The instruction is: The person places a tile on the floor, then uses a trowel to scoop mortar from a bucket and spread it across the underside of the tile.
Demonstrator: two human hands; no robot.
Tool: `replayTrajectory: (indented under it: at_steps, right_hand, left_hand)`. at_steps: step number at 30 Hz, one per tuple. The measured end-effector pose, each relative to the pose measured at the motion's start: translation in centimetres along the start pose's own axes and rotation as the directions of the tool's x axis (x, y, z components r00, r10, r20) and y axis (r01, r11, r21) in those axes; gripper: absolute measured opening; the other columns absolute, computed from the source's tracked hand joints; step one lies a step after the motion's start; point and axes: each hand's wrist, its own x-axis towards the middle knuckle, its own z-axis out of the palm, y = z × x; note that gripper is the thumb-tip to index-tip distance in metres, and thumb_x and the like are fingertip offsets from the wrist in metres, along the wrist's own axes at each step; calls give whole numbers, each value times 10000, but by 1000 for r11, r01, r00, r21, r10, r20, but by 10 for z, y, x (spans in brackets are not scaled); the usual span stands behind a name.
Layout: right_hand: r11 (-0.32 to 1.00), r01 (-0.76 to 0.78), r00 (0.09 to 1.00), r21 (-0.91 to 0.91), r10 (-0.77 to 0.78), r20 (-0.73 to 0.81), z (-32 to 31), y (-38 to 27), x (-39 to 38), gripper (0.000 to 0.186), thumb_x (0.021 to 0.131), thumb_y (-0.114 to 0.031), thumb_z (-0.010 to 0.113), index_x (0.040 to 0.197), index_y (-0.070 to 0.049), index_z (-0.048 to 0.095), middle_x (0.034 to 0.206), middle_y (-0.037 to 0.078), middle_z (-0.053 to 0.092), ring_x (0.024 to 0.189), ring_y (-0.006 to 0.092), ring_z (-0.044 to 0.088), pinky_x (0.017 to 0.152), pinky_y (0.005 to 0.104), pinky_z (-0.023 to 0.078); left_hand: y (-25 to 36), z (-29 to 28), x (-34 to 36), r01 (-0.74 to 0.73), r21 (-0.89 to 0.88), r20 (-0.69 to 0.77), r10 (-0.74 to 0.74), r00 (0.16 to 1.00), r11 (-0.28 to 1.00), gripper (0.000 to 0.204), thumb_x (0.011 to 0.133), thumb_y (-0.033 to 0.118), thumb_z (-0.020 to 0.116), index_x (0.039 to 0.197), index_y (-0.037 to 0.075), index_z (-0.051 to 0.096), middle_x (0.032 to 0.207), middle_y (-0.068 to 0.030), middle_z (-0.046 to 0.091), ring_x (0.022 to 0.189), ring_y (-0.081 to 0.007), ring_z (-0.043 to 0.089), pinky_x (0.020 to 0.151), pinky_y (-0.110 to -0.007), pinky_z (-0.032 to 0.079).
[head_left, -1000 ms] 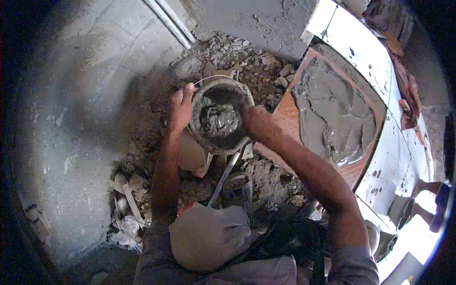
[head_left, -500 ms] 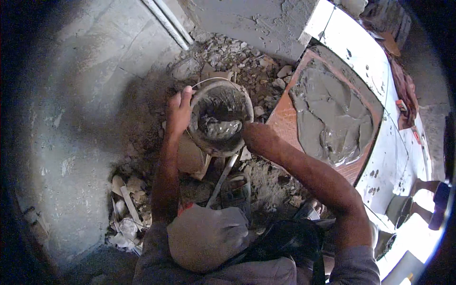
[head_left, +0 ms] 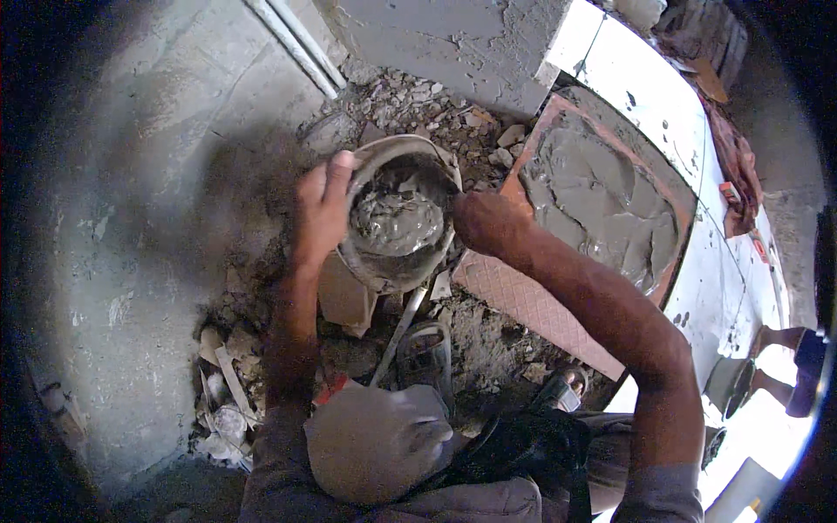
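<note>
A round bucket (head_left: 384, 277) with a mortar-smeared rim tilts in front of me, wet grey mortar (head_left: 397, 218) heaped inside. My left hand (head_left: 323, 205) grips its left rim, thumb on top. At the opposite rim, my right hand (head_left: 493, 222) is closed in a fist, palm down; whatever it holds is hidden beneath it and in the bucket's dark interior. Right of the bucket lies a reddish tile (head_left: 540, 305) with a ribbed upper face. A thick, uneven layer of grey mortar (head_left: 602, 200) covers much of it, and my right forearm crosses over its near part.
Rubble (head_left: 401, 100) lies behind the bucket, and broken pieces (head_left: 231, 418) sit by the left wall. Two pipes (head_left: 292, 44) run down at the back. White floor tiles (head_left: 689, 131) extend right, with a reddish cloth (head_left: 737, 170). Another person's leg (head_left: 780, 340) shows at far right.
The bucket has tipped so that more mortar shows inside. My right hand has shifted slightly right and up, and my left hand has moved a little left with the rim.
</note>
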Motion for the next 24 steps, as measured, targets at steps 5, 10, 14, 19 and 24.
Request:
replayTrajectory:
  at_steps: [5, 10, 14, 19, 24]
  right_hand:
    - [985, 144, 971, 99, -160, 176, -32, 22, -23, 234, 826, -157, 493, 938, 30, 578, 753, 208, 618, 692, 345, 627, 647, 448, 497]
    - [922, 91, 945, 376, -199, 259, -66, 16, -62, 296, 910, -263, 432, 1038, -12, 524, 743, 185, 605, 601, 282, 600, 615, 412, 501]
    - [803, -194, 863, 563, -133, 488, -63, 11, -87, 314, 931, -304, 431, 1034, -25, 534, 697, 105, 564, 545, 167, 541, 518, 327, 475]
    - [688, -157, 869, 709, -245, 430, -31, 16, -117, 320, 931, -317, 432, 1023, -28, 536, 744, 56, 542, 560, 147, 518, 509, 296, 465]
    - [563, -151, 920, 812, -221, 325, -10, 24, -141, 308, 920, -306, 431, 999, -23, 528, 662, 81, 571, 508, 172, 564, 510, 325, 493]
  left_hand:
    - [31, -18, 1, -107, -274, -148, 68, 987, 956, 408, 947, 333, 448, 938, -30, 635, 836, -62, 631, 774, -122, 545, 735, -270, 430]
    - [57, -18, -5, -76, -281, -104, 48, 993, 957, 395, 945, 308, 456, 911, -39, 641, 813, -47, 633, 766, -121, 550, 736, -262, 432]
    - [69, -5, -9, -136, -287, -16, 137, 990, 948, 390, 944, 303, 457, 892, -37, 641, 805, -49, 631, 749, -119, 552, 727, -255, 432]
    - [77, 10, -19, -143, -272, 75, 169, 983, 951, 362, 938, 302, 467, 890, -11, 642, 792, -38, 622, 744, -112, 536, 715, -261, 430]
    - [70, 38, -28, -51, -225, -10, 50, 999, 973, 399, 940, 335, 459, 911, -26, 626, 826, -47, 617, 778, -126, 529, 742, -269, 418]
